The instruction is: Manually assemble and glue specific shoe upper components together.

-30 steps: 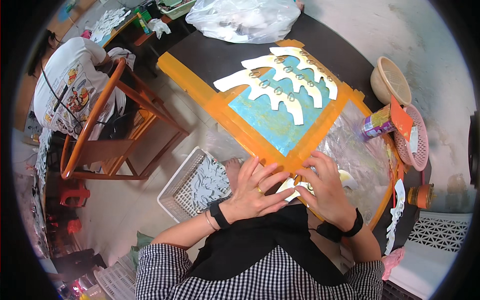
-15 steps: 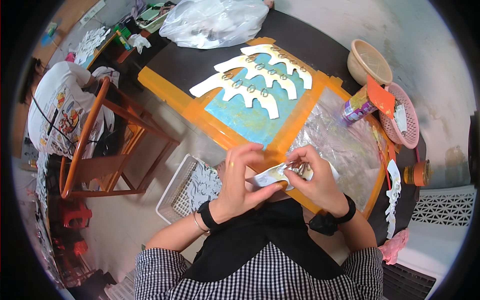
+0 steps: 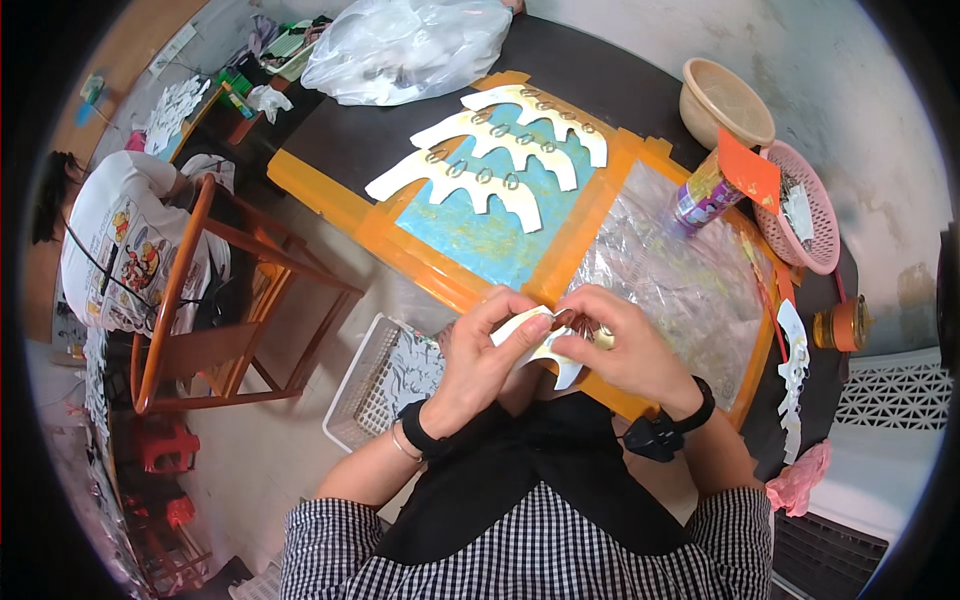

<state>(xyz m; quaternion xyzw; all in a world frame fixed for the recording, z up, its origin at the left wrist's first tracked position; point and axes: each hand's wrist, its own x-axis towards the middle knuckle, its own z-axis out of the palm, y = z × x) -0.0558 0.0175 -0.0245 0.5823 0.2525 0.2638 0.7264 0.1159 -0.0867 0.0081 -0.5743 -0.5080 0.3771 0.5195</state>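
My left hand [image 3: 475, 362] pinches a white, scallop-edged cut piece [image 3: 567, 374] in front of my apron. My right hand [image 3: 632, 350] closes in from the other side, its fingertips at the piece's upper edge. Small dark metal loops [image 3: 580, 322] show among the right fingers; how many is hidden. Ahead on a blue sheet [image 3: 478, 248] lie three similar cream pieces: a near one [image 3: 452, 178], a middle one [image 3: 478, 130] and a far one [image 3: 545, 105]. Each bears a row of oval metal loops.
Orange tape [image 3: 335, 200] edges the dark table [image 3: 345, 140]. Right: clear plastic sheet [image 3: 640, 260], purple can [image 3: 700, 200] with orange card, beige basket [image 3: 725, 105], pink basket [image 3: 815, 215]. Lower left: white crate [image 3: 352, 400] of grey pieces. A person [image 3: 130, 230] sits in a wooden chair [image 3: 200, 280].
My left fingers have closed onto the cut piece, which is now tilted more upright. Both hands have come together at its upper edge. The view has shifted slightly.
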